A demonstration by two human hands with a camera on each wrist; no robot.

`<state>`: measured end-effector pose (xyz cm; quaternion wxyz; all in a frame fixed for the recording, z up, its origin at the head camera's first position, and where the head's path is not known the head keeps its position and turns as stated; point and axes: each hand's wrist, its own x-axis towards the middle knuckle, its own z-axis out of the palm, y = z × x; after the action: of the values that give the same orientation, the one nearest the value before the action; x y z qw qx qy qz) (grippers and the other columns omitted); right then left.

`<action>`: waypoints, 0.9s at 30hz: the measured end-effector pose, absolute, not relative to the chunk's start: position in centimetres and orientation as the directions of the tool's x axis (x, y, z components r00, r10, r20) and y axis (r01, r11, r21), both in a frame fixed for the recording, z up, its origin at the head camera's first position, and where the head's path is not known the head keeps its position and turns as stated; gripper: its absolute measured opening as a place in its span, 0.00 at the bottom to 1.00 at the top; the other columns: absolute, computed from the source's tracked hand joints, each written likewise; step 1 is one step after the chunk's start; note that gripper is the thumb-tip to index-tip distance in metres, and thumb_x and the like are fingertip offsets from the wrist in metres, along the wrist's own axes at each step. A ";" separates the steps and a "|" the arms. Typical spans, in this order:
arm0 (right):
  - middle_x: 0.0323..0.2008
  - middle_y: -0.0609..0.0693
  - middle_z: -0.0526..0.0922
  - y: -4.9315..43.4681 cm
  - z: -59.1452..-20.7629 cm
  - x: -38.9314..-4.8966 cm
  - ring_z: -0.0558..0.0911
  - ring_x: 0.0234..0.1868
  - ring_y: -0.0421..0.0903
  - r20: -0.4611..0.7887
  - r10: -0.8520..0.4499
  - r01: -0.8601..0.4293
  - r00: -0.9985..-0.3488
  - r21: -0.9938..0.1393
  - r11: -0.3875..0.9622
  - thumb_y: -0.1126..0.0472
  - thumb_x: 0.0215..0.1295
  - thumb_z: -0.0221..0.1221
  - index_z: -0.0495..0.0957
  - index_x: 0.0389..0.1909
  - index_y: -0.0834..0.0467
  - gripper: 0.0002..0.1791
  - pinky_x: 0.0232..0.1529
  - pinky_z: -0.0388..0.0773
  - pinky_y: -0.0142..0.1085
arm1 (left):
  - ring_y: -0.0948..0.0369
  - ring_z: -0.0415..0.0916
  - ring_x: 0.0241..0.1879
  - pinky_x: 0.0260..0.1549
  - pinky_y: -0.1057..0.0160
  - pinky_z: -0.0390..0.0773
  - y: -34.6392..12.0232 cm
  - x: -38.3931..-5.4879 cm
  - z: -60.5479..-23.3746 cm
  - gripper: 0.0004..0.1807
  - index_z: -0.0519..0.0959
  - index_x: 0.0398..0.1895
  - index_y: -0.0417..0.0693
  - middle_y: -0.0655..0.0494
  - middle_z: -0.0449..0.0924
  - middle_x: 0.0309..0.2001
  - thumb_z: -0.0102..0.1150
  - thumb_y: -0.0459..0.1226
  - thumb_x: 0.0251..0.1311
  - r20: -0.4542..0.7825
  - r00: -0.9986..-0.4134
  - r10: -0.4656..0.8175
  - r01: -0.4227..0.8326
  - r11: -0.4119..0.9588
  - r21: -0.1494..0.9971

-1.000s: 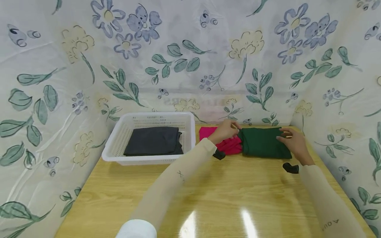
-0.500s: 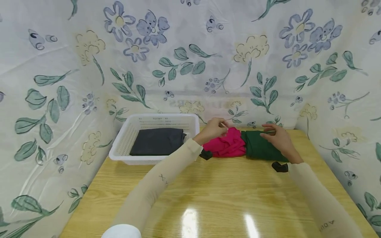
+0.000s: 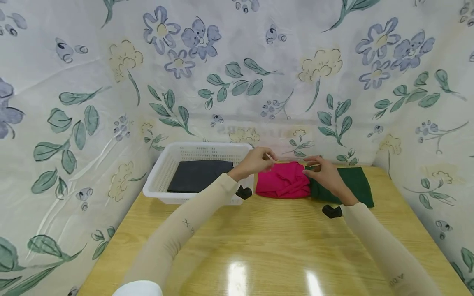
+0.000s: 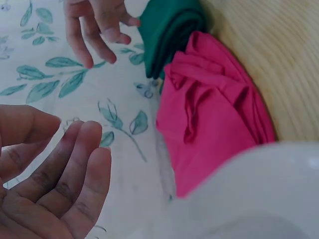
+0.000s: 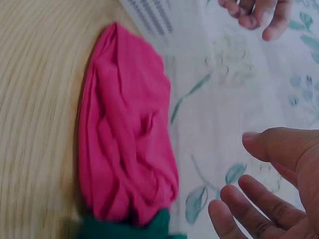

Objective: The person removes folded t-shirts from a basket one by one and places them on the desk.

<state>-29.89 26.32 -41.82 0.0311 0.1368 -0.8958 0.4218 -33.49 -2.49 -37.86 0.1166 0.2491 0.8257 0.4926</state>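
Both L hand (image 3: 254, 161) & R hand (image 3: 327, 176) hung loosely spread nr crumpled pink cloth (image 3: 283, 181), R prob. above folded green cloth (image 3: 356, 183).

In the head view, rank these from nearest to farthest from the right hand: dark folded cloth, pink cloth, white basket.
1. Pink cloth: left of the right hand.
2. White basket: farther left, taken at its near rim.
3. Dark folded cloth: farthest left, inside the basket.
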 end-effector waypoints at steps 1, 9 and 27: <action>0.61 0.65 0.78 25.9 -41.8 -29.9 0.82 0.51 0.59 0.178 -0.226 -0.281 -0.958 -0.749 0.600 0.58 0.73 0.64 0.72 0.69 0.59 0.26 0.49 0.82 0.53 | 0.55 0.83 0.33 0.36 0.61 0.85 -2.8 -33.4 -37.8 0.11 0.81 0.52 0.38 0.48 0.85 0.36 0.53 0.30 0.72 0.055 -0.851 0.522 0.297 0.393 0.870; 0.61 0.62 0.79 22.2 -40.8 -30.1 0.80 0.50 0.56 0.180 -0.266 -0.305 -0.947 -0.763 0.570 0.57 0.72 0.65 0.73 0.69 0.57 0.27 0.45 0.81 0.46 | 0.49 0.85 0.37 0.40 0.50 0.85 -5.3 -33.6 -37.9 0.09 0.82 0.50 0.43 0.47 0.85 0.37 0.55 0.32 0.72 0.062 -0.878 0.474 0.284 0.411 0.866; 0.59 0.60 0.81 15.6 -40.7 -29.8 0.81 0.50 0.56 0.226 -0.357 -0.389 -0.906 -0.775 0.498 0.61 0.69 0.67 0.75 0.67 0.57 0.26 0.44 0.82 0.46 | 0.41 0.83 0.44 0.44 0.48 0.84 -12.0 -33.9 -37.7 0.12 0.81 0.54 0.37 0.42 0.84 0.42 0.55 0.33 0.74 -0.021 -0.932 0.361 0.172 0.493 0.853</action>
<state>-29.85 15.59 -40.69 0.0178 0.2157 -0.8652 0.4523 -33.93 -12.00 -37.71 0.0988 0.1554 0.8583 0.4790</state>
